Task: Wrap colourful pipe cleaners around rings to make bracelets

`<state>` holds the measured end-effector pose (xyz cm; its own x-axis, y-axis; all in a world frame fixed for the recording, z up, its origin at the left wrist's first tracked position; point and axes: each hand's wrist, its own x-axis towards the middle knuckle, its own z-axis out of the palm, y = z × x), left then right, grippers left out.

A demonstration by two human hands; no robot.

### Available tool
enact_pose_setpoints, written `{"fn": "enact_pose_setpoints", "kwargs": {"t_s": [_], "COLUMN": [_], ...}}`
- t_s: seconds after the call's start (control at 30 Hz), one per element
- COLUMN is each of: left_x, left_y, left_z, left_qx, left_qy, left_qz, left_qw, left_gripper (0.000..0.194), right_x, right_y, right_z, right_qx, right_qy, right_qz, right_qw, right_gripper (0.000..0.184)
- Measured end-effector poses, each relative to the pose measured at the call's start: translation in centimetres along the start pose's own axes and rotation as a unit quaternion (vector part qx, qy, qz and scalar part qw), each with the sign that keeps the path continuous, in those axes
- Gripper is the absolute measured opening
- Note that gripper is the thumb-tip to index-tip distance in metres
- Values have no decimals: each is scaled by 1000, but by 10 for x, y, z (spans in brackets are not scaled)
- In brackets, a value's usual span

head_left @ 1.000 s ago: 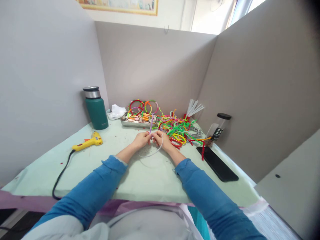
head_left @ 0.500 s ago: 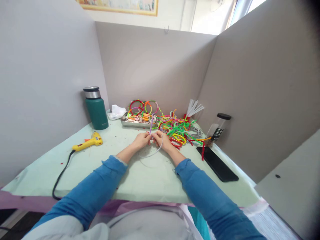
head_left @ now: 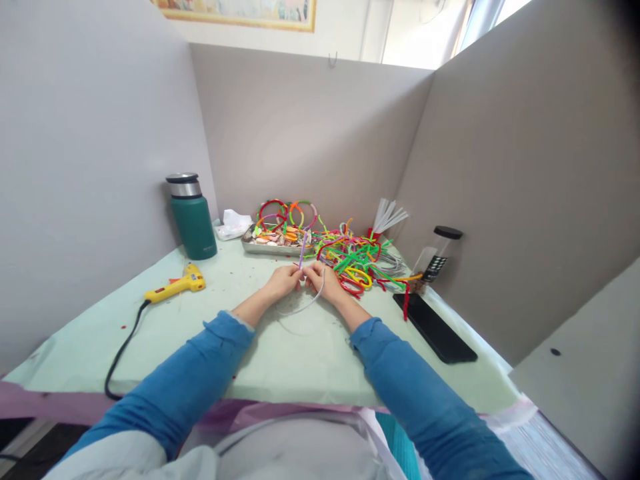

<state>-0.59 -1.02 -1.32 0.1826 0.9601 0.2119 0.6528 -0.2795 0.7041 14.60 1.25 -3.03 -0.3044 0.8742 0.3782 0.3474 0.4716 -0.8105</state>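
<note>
My left hand [head_left: 283,281] and my right hand [head_left: 321,277] meet over the middle of the table, fingertips close together. Both are closed in a pinch. A purple pipe cleaner [head_left: 303,251] stands up from between the fingers, its lower end hidden by them. From my right hand a thin grey-white cord [head_left: 316,299] curves down and back to the left below the hands. Just beyond my hands lies a metal tray [head_left: 277,250] of small shell-like pieces. A tangle of coloured pipe cleaners [head_left: 363,257] spreads to the right of it.
A yellow glue gun [head_left: 176,287] with a black cord lies at left, near a green bottle [head_left: 193,223]. Coloured rings [head_left: 273,212] lean behind the tray. At right are a black phone [head_left: 434,328], a clear black-lidded container [head_left: 440,257] and white glue sticks [head_left: 388,217]. Grey partitions enclose the table.
Hardly anything differs. The grey-white cord's loop by my right hand has shifted very slightly left; both hands stay in place.
</note>
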Motion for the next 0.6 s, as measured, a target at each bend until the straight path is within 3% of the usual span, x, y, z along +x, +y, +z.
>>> {"fn": "enact_pose_setpoints", "kwargs": {"t_s": [0.6], "left_x": [0], "left_y": [1], "left_z": [0], "left_qx": [15], "left_qy": [-1], "left_qz": [2], "left_qw": [1000], "left_gripper": [37], "right_x": [0], "right_y": [0], "right_z": [0], "right_qx": [-6], "right_qy": [-5], "right_qz": [0], "right_qw": [1000], "right_gripper": [32]}}
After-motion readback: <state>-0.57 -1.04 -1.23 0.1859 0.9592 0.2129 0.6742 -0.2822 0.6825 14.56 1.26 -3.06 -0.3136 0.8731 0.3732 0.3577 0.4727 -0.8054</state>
